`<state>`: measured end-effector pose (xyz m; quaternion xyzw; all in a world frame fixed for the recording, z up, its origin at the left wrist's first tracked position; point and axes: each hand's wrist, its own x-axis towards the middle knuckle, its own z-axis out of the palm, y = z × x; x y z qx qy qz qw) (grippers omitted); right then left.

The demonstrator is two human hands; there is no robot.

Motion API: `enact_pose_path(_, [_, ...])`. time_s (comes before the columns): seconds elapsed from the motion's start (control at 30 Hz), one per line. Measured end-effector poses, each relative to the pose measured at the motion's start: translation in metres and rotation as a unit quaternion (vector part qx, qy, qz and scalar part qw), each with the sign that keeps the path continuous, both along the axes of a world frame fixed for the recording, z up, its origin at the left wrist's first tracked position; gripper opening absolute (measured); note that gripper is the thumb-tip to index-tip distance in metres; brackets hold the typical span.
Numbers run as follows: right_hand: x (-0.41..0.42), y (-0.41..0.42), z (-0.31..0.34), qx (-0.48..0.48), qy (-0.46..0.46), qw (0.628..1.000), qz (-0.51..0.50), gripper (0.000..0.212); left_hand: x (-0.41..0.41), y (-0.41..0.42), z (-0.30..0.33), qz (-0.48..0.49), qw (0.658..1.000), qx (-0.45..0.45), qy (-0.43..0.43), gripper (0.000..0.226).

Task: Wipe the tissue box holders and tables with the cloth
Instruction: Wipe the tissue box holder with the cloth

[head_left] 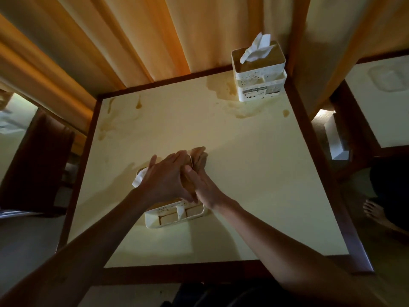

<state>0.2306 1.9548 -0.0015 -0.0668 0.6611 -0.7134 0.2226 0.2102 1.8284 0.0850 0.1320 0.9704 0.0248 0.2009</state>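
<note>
A speckled white tissue box holder (174, 214) stands on the cream table (254, 173) near its front, with a white tissue (138, 179) poking out on its left. My left hand (163, 177) lies over the holder's top with fairly straight fingers. My right hand (200, 185) grips a brownish cloth (200, 159) against the holder's right side. The hands hide most of the holder. A second holder (259, 83), with a tissue standing up, sits at the far right corner. Brown spill stains (240, 107) spread in front of it and along the far left of the table.
Orange curtains (155, 41) hang right behind the table. A dark chair (33, 162) stands at the left. Another table (387, 103) is at the right, with a white box (338, 140) on the floor between. A person's bare foot (374, 211) is at the right.
</note>
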Motion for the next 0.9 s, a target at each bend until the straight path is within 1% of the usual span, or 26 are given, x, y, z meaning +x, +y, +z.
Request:
enact_pose_path(0.1, [0.02,0.012,0.009,-0.012,-0.029,0.999,0.045,0.067,-0.002,-0.001,-0.001,0.003,1.0,-0.023,-0.008,0.139])
enact_pose_path(0.2, [0.048,0.032,0.006,-0.029,-0.057,0.993,0.103,0.055,-0.002,-0.002,-0.002,0.0,0.999,-0.031,-0.017,0.145])
enact_pose_path(0.23, [0.057,0.034,0.003,-0.031,-0.065,0.992,0.107,0.057,-0.002,-0.002,-0.002,0.0,0.999,-0.029,-0.015,0.146])
enact_pose_path(0.33, [0.056,0.03,0.006,-0.037,-0.043,0.994,0.098,0.077,-0.001,0.0,0.001,0.005,1.0,-0.005,-0.004,0.139])
enact_pose_path(0.43, [0.023,0.015,0.013,-0.049,-0.05,0.996,0.051,0.074,0.002,0.003,0.004,0.014,1.0,0.006,0.001,0.135])
enact_pose_path(0.5, [0.014,0.009,0.003,-0.036,-0.053,0.998,0.029,0.084,0.002,0.003,0.004,0.012,1.0,-0.001,0.009,0.135])
enact_pose_path(0.53, [0.019,0.009,-0.002,-0.028,-0.07,0.997,0.027,0.084,0.002,0.003,0.003,0.01,1.0,-0.006,0.007,0.136])
enact_pose_path(0.57, [0.028,0.009,-0.007,-0.029,-0.085,0.995,0.033,0.075,0.002,0.003,0.002,0.009,1.0,-0.008,0.005,0.139])
enact_pose_path(0.63, [0.059,0.016,-0.01,-0.052,-0.13,0.99,0.034,0.047,0.002,0.002,0.001,0.013,1.0,-0.007,0.001,0.142])
enact_pose_path(0.67, [0.074,0.02,-0.006,-0.062,-0.142,0.988,0.026,0.04,0.001,0.002,0.002,0.016,1.0,-0.006,-0.001,0.142])
enact_pose_path(0.7, [0.089,0.023,-0.003,-0.071,-0.151,0.986,0.01,0.052,0.001,0.002,0.001,0.018,1.0,-0.002,-0.003,0.142])
enact_pose_path(0.73, [0.098,0.025,-0.001,-0.06,-0.132,0.989,0.005,0.077,0.002,0.002,0.001,0.02,1.0,0.004,-0.003,0.142])
enact_pose_path(0.77, [0.099,0.026,0.0,-0.044,-0.109,0.993,0.013,0.094,0.002,0.001,0.001,0.022,1.0,0.008,-0.004,0.142])
enact_pose_path(0.8, [0.093,0.025,0.002,-0.043,-0.1,0.994,0.027,0.094,0.002,0.002,0.002,0.021,1.0,0.01,-0.003,0.142])
enact_pose_path(0.87, [0.068,0.017,0.008,-0.063,-0.091,0.993,0.048,0.059,0.002,0.001,0.002,0.017,1.0,0.013,0.002,0.14])
enact_pose_path(0.9, [0.052,0.014,0.013,-0.064,-0.092,0.993,0.037,0.048,0.002,0.001,0.002,0.016,1.0,0.017,0.004,0.136])
